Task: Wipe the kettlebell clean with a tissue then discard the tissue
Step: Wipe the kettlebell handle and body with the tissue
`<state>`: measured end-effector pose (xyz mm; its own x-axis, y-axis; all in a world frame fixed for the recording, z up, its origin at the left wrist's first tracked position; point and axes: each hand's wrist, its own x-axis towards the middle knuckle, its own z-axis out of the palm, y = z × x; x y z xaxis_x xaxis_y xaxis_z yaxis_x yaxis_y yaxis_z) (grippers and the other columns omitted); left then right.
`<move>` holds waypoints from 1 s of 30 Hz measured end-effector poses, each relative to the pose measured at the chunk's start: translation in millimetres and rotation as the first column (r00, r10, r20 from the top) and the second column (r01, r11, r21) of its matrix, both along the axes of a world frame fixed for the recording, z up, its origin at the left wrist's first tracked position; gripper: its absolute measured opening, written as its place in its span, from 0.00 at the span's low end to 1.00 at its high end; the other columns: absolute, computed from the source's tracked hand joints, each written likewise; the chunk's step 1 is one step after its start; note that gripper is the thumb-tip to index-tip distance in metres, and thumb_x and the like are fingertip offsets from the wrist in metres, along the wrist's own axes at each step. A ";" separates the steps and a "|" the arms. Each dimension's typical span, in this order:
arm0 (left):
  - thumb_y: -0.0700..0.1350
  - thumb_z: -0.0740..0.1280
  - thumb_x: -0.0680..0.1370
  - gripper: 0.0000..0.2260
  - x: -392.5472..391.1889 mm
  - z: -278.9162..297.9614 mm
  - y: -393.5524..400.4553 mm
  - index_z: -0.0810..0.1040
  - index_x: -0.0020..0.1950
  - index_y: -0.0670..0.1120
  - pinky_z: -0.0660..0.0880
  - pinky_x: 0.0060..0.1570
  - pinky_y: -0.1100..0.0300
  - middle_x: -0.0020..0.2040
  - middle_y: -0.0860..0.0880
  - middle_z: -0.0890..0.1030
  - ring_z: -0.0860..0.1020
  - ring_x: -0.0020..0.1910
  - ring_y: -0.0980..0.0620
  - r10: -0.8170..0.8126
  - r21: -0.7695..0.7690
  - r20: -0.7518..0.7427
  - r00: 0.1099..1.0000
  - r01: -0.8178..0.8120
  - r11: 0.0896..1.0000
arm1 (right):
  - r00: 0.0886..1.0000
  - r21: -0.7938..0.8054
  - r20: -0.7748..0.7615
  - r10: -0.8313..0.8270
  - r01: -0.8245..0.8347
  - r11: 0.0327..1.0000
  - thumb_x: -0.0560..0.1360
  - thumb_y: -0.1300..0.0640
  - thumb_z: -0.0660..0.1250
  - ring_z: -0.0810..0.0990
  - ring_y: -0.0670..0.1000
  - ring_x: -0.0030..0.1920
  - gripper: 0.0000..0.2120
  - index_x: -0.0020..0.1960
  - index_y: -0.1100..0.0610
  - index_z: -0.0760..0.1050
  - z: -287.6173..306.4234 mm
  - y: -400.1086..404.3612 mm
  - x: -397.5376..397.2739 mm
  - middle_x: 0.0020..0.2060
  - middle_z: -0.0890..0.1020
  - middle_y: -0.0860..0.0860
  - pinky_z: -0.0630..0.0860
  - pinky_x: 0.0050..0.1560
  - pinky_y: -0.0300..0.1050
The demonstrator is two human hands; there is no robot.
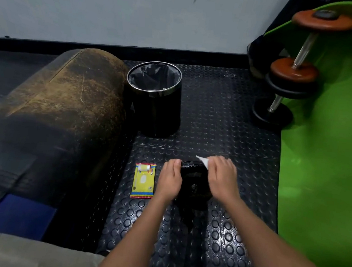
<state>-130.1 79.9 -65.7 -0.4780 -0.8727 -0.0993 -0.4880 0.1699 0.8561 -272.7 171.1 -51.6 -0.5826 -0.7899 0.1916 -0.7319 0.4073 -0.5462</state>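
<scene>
A black kettlebell (194, 183) stands on the studded rubber floor between my two hands. My left hand (170, 178) grips its left side near the handle. My right hand (222, 178) holds a white tissue (203, 162) against the kettlebell's upper right side; only a corner of the tissue shows past my fingers. A black bin (156, 97) with a silver rim and a dark liner stands farther back, a little to the left.
A yellow wipes packet (143, 180) lies flat just left of my left hand. A worn brown-and-black padded roll (62, 110) fills the left. Dumbbells (293, 73) lean at the back right by a green mat (328, 157). A wall closes the far side.
</scene>
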 end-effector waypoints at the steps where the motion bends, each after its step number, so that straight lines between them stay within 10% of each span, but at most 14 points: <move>1: 0.54 0.48 0.84 0.18 -0.4 1.5 0.1 0.74 0.59 0.48 0.65 0.55 0.59 0.52 0.51 0.74 0.70 0.54 0.55 -0.004 0.020 -0.003 1.000 0.004 1.000 | 0.996 0.041 0.065 -0.057 0.054 0.998 0.83 0.54 0.49 0.72 0.46 0.42 0.18 0.38 0.50 0.70 3.6 -5.1 -2.5 0.36 0.74 0.43 0.60 0.72 0.54; 7: 0.54 0.48 0.84 0.18 -2.3 3.0 -4.9 0.72 0.60 0.47 0.66 0.61 0.55 0.56 0.47 0.73 0.69 0.58 0.51 -0.022 0.081 0.010 1.000 0.021 0.996 | 0.999 0.449 -0.013 -0.048 0.048 0.892 0.80 0.50 0.44 0.80 0.52 0.47 0.28 0.39 0.55 0.80 32.3 -43.8 -3.7 0.39 0.83 0.51 0.48 0.76 0.57; 13: 0.53 0.48 0.84 0.17 -3.3 -5.4 -7.1 0.71 0.58 0.45 0.65 0.64 0.51 0.55 0.46 0.73 0.70 0.58 0.48 -0.012 0.056 0.009 1.000 0.011 0.998 | 0.945 0.236 -0.199 0.258 -0.209 0.949 0.83 0.49 0.46 0.76 0.48 0.54 0.19 0.53 0.47 0.76 19.1 -25.2 25.0 0.49 0.80 0.43 0.51 0.75 0.52; 19: 0.56 0.46 0.84 0.19 -1.4 -7.1 -5.1 0.71 0.60 0.48 0.66 0.63 0.52 0.55 0.49 0.73 0.69 0.58 0.50 -0.035 0.044 0.005 0.999 0.035 0.998 | 0.995 0.036 -0.088 0.046 -0.043 0.998 0.85 0.50 0.47 0.74 0.46 0.55 0.17 0.55 0.48 0.75 -0.4 6.6 3.6 0.49 0.77 0.41 0.57 0.73 0.51; 24: 0.56 0.46 0.84 0.19 -1.1 -3.3 -7.2 0.71 0.60 0.48 0.65 0.64 0.52 0.56 0.49 0.72 0.69 0.60 0.50 -0.047 0.100 -0.001 0.999 0.047 0.994 | 0.955 0.225 0.191 -0.229 0.184 0.957 0.82 0.53 0.45 0.72 0.49 0.40 0.22 0.31 0.50 0.66 13.2 -19.5 -7.8 0.31 0.72 0.44 0.60 0.70 0.58; 30: 0.54 0.47 0.84 0.17 -3.9 -6.2 -8.3 0.71 0.58 0.47 0.65 0.64 0.52 0.56 0.47 0.73 0.69 0.59 0.49 -0.027 0.077 0.009 1.000 0.026 0.997 | 0.983 0.346 -0.161 0.088 -0.028 0.938 0.82 0.50 0.44 0.79 0.52 0.51 0.26 0.44 0.53 0.80 26.0 -38.2 15.9 0.44 0.83 0.49 0.52 0.75 0.56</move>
<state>-134.0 71.7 -72.0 -0.4998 -0.8492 -0.1702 -0.4928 0.1173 0.8622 -256.8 132.9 -25.5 -0.5159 -0.8567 -0.0020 -0.8300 0.5004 -0.2464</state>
